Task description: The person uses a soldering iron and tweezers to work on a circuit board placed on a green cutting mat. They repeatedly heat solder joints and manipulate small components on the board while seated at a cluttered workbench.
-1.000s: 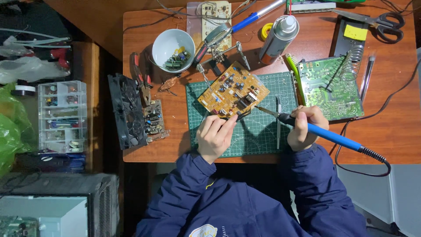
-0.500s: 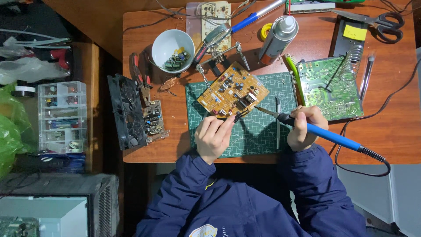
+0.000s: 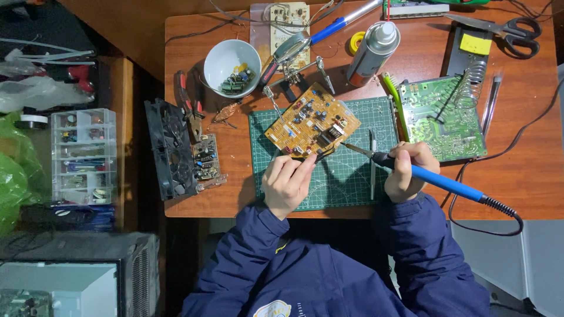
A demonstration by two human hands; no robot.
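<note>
1. Right hand [image 3: 405,173]: the fingers [image 3: 411,154] are curled fully closed around the blue-handled soldering iron [image 3: 437,181], gripping it like a pen near the front of the handle. The metal tip points toward the left edge of the desk and meets the near right edge of the tan circuit board [image 3: 312,122].
2. Left hand [image 3: 286,182]: the fingers [image 3: 302,165] are drawn together in a pinch at the near edge of the tan circuit board. Whether they hold a thin wire or only steady the board cannot be determined.
3. Step in hand, as judged: a joint at the near edge of the board is being worked with the iron tip.
4. Next move, as judged: it calls for a steady tip on the joint and a still board.
5. The tan circuit board lies tilted on the green cutting mat [image 3: 346,182], near the middle of the desk [image 3: 235,202], toward its near edge.
6. Surroundings: a green circuit board [image 3: 440,117] lies just right of the mat; a white bowl [image 3: 231,64] of small parts stands toward the far left corner; a spray can [image 3: 371,48] stands at the far edge.
</note>
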